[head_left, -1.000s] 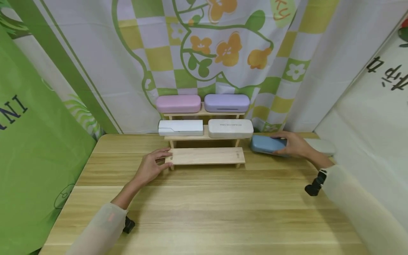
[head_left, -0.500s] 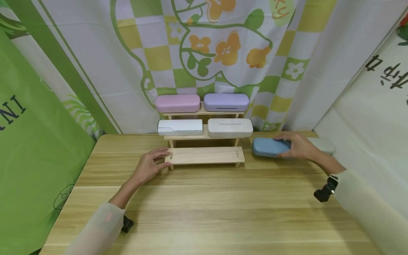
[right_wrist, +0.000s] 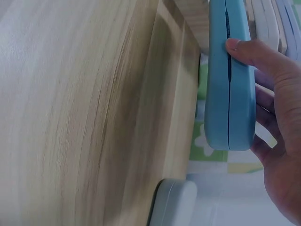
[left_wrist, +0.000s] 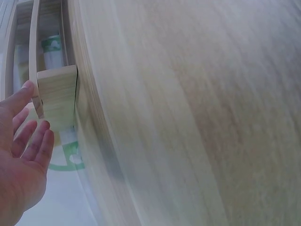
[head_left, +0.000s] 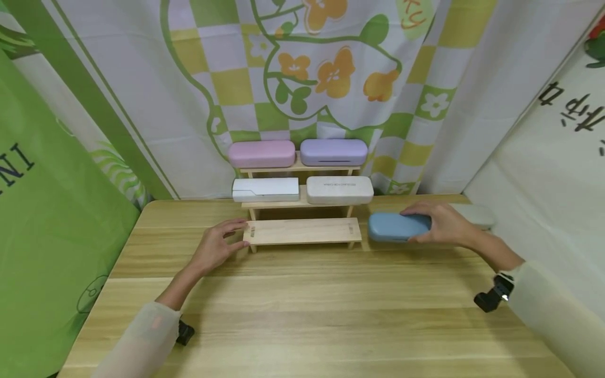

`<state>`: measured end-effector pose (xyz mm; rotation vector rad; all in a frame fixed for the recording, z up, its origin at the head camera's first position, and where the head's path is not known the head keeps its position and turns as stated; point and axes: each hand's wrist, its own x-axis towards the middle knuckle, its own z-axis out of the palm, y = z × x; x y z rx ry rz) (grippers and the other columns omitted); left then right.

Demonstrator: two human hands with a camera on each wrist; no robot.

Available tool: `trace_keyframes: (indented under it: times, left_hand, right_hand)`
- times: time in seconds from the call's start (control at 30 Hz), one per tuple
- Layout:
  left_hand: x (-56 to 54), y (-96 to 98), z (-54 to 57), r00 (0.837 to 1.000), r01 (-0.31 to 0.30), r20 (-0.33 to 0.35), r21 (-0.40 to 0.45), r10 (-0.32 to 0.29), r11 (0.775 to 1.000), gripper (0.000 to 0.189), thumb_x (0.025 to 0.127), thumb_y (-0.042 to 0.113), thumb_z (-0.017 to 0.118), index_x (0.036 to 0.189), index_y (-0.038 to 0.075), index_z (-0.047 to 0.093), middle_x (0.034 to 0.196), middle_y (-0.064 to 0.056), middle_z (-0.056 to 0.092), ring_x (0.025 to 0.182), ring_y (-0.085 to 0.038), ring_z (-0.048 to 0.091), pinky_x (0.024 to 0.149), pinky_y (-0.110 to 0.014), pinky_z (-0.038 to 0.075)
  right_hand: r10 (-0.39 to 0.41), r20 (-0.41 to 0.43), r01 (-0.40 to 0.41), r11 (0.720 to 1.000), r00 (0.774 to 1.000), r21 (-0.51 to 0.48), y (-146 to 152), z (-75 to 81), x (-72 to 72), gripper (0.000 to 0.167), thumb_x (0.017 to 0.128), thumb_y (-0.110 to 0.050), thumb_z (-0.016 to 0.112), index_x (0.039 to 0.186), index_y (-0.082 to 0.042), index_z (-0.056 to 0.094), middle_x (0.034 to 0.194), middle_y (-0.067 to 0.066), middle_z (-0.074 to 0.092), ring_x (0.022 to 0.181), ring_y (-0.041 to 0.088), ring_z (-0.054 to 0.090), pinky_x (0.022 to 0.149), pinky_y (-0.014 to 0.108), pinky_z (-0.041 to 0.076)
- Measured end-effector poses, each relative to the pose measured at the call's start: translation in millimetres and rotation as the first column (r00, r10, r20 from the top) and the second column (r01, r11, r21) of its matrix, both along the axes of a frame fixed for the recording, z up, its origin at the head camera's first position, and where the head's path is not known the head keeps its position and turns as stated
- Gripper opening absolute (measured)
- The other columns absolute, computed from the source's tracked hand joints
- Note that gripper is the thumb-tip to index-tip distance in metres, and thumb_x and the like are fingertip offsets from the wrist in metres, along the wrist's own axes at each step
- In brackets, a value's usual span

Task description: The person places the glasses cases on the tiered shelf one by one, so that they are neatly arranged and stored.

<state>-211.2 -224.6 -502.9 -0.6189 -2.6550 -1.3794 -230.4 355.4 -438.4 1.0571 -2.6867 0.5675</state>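
- Leftward since earlier, the blue glasses case [head_left: 396, 227] sits right of the stepped wooden rack [head_left: 302, 231].
- Right hand [head_left: 441, 223] grasps it; left hand [head_left: 218, 247] relaxed, steadying rack.
- Risk: case clipping rack's edge.

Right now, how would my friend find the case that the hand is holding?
Find the wooden rack at the back of the table. Just right of its lowest step, the right hand grips a case. It is the only blue one; the others are pink, purple, white and grey.
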Motion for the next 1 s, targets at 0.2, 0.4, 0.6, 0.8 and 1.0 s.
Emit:
trace_keyframes:
  times: [0.2, 0.4, 0.6, 0.8, 1.0]
  left_hand:
    - [-0.4, -3.3, 0.1, 0.994, -0.032, -0.112, -0.107, 0.02, 0.994, 0.057, 0.084, 0.005, 0.09, 0.135, -0.005, 0.068, 0.145, -0.026, 0.062, 0.133, -0.047, 0.059, 0.11, -0.06, 0.054]
    - [1.2, -3.7, 1.6, 0.973, -0.067, -0.229, -0.171, 0.027, 0.983, 0.071, 0.079, 0.008, 0.094, 0.141, -0.003, 0.063, 0.15, -0.024, 0.058, 0.137, -0.047, 0.055, 0.114, -0.062, 0.049]
    - [0.4, -3.1, -0.7, 0.921, -0.074, -0.39, -0.207, -0.013, 0.976, 0.088, 0.07, 0.007, 0.099, 0.147, -0.003, 0.057, 0.153, -0.023, 0.055, 0.139, -0.042, 0.054, 0.116, -0.058, 0.049]
    - [-3.1, -3.4, -3.1, 0.875, -0.078, -0.482, -0.222, -0.04, 0.972, 0.101, 0.063, 0.005, 0.102, 0.15, -0.003, 0.053, 0.155, -0.024, 0.052, 0.139, -0.043, 0.052, 0.117, -0.062, 0.046]
    - [-5.4, -5.4, -0.6, 0.864, -0.064, -0.499, -0.244, -0.069, 0.968, 0.103, 0.062, 0.007, 0.104, 0.15, -0.004, 0.053, 0.157, -0.023, 0.05, 0.139, -0.044, 0.052, 0.115, -0.064, 0.046]
  right_hand:
    - [0.033, 0.005, -0.033, 0.999, 0.999, 0.0, -16, 6.6, 9.7, 0.066, 0.061, -0.022, 0.103, 0.121, -0.009, 0.079, 0.117, 0.009, 0.077, 0.102, 0.031, 0.073, 0.074, 0.042, 0.063]
    - [0.08, 0.012, -0.08, 0.997, 0.997, -0.015, -37, 9.4, 16.4, 0.066, 0.063, -0.022, 0.103, 0.122, -0.008, 0.078, 0.119, 0.01, 0.076, 0.106, 0.033, 0.072, 0.078, 0.046, 0.064]
    - [0.123, -0.008, -0.123, 0.992, 0.992, -0.033, -64, 7.8, 18.6, 0.066, 0.062, -0.024, 0.102, 0.122, -0.008, 0.079, 0.118, 0.014, 0.076, 0.106, 0.034, 0.073, 0.078, 0.047, 0.065]
    - [0.139, 0.031, -0.138, 0.989, 0.99, -0.046, -92, 8.1, 18.3, 0.065, 0.066, -0.024, 0.101, 0.123, -0.005, 0.078, 0.12, 0.015, 0.076, 0.107, 0.033, 0.073, 0.082, 0.049, 0.066]
    - [0.123, 0.038, -0.121, 0.991, 0.992, -0.055, -119, 8.7, 17.1, 0.064, 0.069, -0.026, 0.1, 0.125, -0.004, 0.077, 0.122, 0.014, 0.076, 0.109, 0.032, 0.073, 0.085, 0.047, 0.066]
